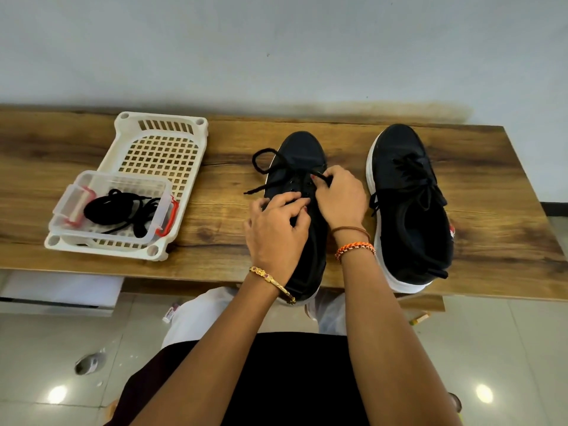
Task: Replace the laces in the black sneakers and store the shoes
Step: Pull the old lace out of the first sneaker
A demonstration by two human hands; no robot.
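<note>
Left sneaker (299, 192) sits mid-surface, heel over the near edge so the eyelets face the person. Left hand (276, 226) curls down on the tongue area, likely to pin the shoe steady. Right hand (339, 195) pinches the lace (267, 166) at the upper eyelets; its loose end loops toward the far edge. Right sneaker (412, 207), laced, waits near the right edge. Spare laces (123, 210) lie in a clear box (163, 192) on a white tray (184, 130) at the left end, probably kept within reach
</note>
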